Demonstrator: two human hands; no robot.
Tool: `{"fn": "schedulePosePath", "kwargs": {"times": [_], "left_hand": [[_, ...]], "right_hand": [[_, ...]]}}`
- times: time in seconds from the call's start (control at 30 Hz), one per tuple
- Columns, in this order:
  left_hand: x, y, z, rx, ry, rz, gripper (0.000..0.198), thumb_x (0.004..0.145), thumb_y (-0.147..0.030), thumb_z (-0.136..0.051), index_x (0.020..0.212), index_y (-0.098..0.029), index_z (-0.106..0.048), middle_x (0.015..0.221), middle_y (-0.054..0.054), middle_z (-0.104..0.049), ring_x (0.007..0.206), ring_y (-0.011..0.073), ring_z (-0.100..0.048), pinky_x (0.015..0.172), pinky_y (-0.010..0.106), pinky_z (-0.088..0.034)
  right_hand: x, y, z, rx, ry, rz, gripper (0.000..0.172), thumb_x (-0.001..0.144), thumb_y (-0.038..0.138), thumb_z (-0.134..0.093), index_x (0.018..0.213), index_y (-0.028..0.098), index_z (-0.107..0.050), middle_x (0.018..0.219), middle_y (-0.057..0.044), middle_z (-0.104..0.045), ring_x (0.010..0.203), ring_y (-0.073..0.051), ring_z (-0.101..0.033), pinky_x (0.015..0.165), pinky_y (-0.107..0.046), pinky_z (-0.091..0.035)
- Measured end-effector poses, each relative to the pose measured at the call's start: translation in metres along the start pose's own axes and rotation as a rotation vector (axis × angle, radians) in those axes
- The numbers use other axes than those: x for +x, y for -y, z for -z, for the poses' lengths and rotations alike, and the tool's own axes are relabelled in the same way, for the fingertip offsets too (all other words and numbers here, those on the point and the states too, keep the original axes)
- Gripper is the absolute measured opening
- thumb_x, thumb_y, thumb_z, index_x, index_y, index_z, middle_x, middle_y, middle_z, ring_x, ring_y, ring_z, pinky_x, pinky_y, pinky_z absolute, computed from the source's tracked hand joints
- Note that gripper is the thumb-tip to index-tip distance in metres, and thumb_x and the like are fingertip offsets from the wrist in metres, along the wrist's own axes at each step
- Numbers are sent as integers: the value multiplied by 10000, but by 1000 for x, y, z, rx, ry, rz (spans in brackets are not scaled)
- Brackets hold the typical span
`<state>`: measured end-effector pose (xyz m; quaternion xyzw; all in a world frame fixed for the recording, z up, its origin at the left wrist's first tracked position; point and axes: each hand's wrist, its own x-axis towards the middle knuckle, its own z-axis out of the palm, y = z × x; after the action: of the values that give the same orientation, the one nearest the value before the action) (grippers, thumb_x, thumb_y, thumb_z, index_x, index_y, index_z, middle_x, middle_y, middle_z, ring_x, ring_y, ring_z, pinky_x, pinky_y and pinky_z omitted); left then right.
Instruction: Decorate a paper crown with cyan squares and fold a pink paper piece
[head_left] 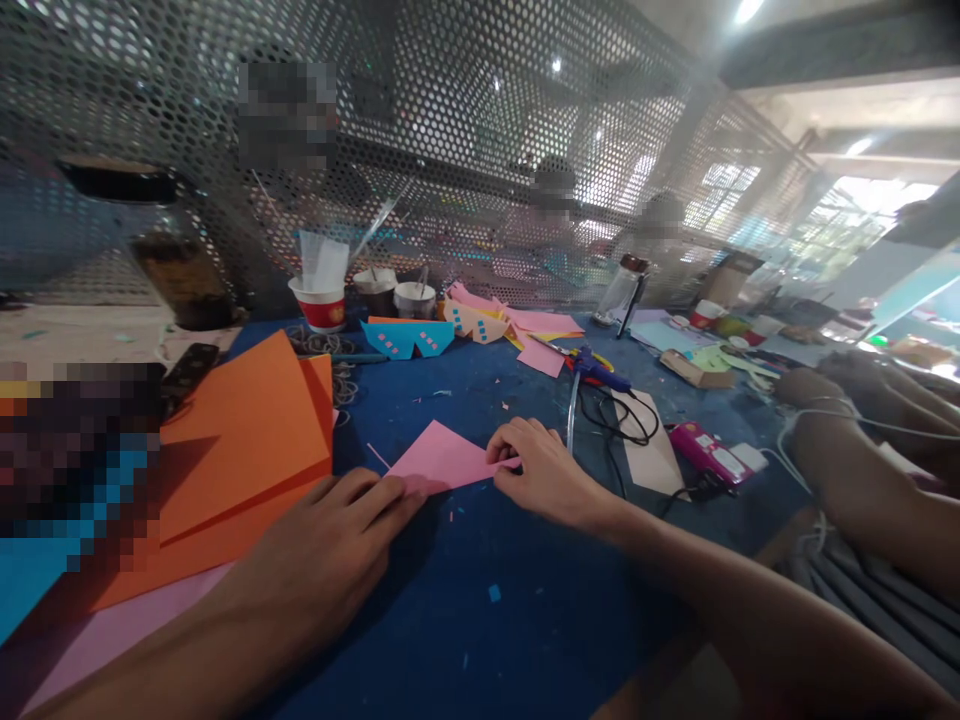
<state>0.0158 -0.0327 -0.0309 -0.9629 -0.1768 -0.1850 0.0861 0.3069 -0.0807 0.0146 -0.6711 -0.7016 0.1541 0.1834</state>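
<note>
A piece of pink paper (pixel 442 455) lies on the blue table between my hands, one corner pointing away from me. My left hand (pixel 364 515) rests at its left near edge, fingers bent and pressed onto the paper. At the right corner my right hand (pixel 532 460) pinches the paper between thumb and curled fingers. The near edge looks folded, though my left fingers cover part of it. Close to my left forearm is a stack of orange paper (pixel 232 450).
Behind stand a blue paper cutout (pixel 409 338), a paper cup (pixel 322 305) and a perforated metal screen (pixel 450 120). A blue glue gun (pixel 600 370), its black cable and a magenta device (pixel 709 452) lie to the right, near another person's arm (pixel 862 460).
</note>
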Motion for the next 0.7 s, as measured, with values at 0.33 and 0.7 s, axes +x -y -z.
{"fn": "schedulePosePath", "kwargs": {"times": [0.33,0.7], "left_hand": [[-4,4,2,-38,25,4,606,953,-26,-498,1511,-207,-650,1324,85,-766,1099,264,-637,951,403,-497],[4,0,12,15,-75,-54,491,939,-18,-450,1286,-115,-784,1133,113,-803,999,278,-656,848,407,-525]], "right_hand": [[-4,-4,5,-1,11,-36,226,860,29,-647,963,222,-705,1084,-25,-730,1073,-235,-590,907,-384,-345],[-5,-10,3,22,15,-18,266,863,16,-608,988,229,-704,1101,-37,-727,1083,-248,-573,925,-395,-356]]}}
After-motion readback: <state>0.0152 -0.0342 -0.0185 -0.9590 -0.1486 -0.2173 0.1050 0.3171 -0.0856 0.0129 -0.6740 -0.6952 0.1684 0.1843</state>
